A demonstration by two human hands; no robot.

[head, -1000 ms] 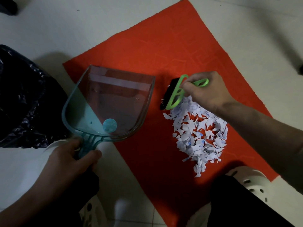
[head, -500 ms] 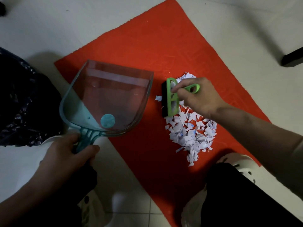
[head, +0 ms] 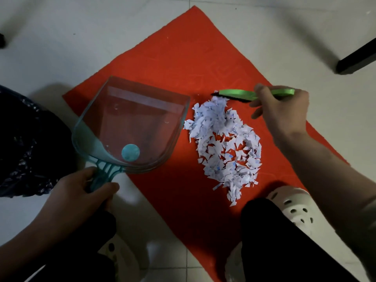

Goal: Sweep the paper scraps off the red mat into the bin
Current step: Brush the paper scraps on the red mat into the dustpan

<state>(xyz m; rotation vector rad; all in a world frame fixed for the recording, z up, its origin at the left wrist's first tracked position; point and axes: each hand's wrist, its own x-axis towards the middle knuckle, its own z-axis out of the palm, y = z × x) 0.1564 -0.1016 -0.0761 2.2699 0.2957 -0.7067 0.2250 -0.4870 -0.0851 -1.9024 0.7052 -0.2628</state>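
A red mat lies diagonally on the pale tiled floor. A heap of white paper scraps sits on its right half. My right hand grips a green hand brush, which lies level at the far end of the heap with its black bristles facing the scraps. My left hand holds the handle of a clear teal dustpan, which rests on the mat's left part with its right edge touching the heap. A bin lined with a black bag stands at the left edge.
My knees in black trousers and white perforated clogs are at the bottom, one clog on the mat's near edge. A black furniture leg crosses the upper right. Bare tiles surround the mat.
The brush has turned from upright beside the heap's left to level across its far end. The scraps now lie spread closer to the dustpan, touching its edge. The dustpan has barely moved.
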